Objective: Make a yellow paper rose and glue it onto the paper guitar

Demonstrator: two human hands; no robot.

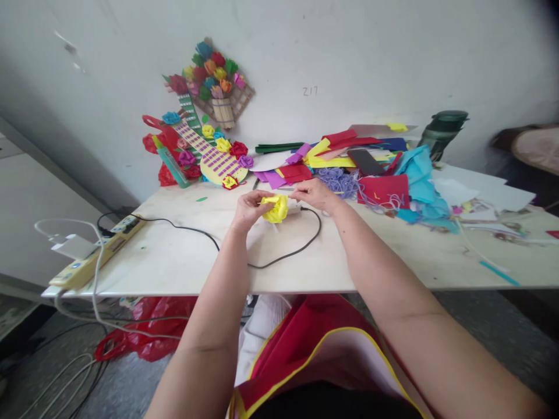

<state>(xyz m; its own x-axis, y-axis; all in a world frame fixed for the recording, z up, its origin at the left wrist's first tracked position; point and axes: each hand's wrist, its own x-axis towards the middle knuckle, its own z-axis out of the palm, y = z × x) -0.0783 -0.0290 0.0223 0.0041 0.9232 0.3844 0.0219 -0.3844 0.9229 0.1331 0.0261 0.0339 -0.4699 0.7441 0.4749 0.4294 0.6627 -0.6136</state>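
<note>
A bright yellow paper flower is held above the middle of the table. My left hand grips it from the left, its fingers closed at the flower's edge. To the right of the flower, my right hand has its thumb and fingers pinched together; what they hold, if anything, is too small to name. Behind the flower, partly hidden by it, lies a pale device with a black cable running from its right end.
A yellow power strip lies at the table's left. Paper-flower decorations and a glue bottle stand behind left. Coloured paper, purple yarn, a phone and a dark bottle are behind right.
</note>
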